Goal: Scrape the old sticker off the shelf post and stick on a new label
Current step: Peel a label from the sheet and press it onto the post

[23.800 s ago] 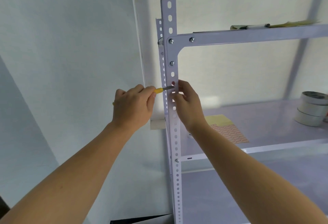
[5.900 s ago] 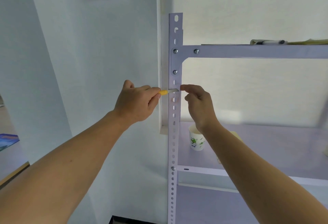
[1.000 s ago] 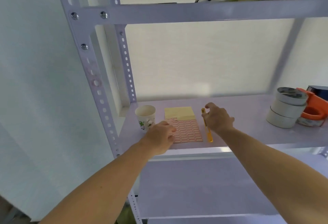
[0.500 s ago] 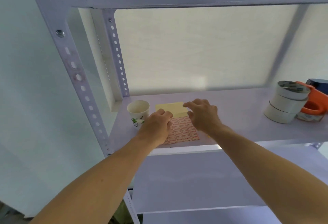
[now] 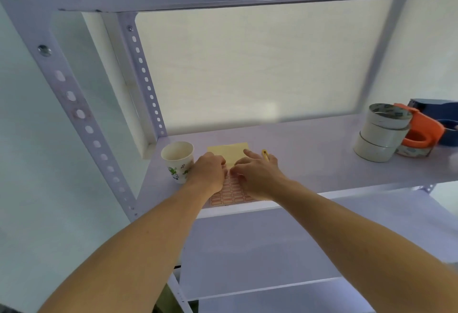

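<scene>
Shelf post, up and left of my left hand: one, perforated. There is no sticker on it, only a faint pinkish smear around two or three holes. I judge the scraping done or nearly so, with some residue perhaps left. No new label is on the post yet, so that half of the task is still to do. Shelf board under both hands: one. Both hands are down on the label sheet. The left hand's fingers are bent at the knuckles with the tips pressing the sheet, apparently holding it down. Right hand: fingers loosely spread, tips on the upper part of the sheet. I cannot tell whether either hand has a label edge pinched, and none shows lifted. Tape rolls, well off to the right of my right hand: three, stacked. Orange tape dispenser: one, touching the stack on its far side. Paper cup: one, upright, just left of my left hand. Yellow sticky pad: one, just beyond my fingertips. Label sheet: one, with many small red-bordered labels, too fine to count. Scraper knife: one, yellow handle, lying on the board against the far side of my right hand, not held. Next step, as I judge it: peel one label and carry it up to the smeared spot.
</scene>
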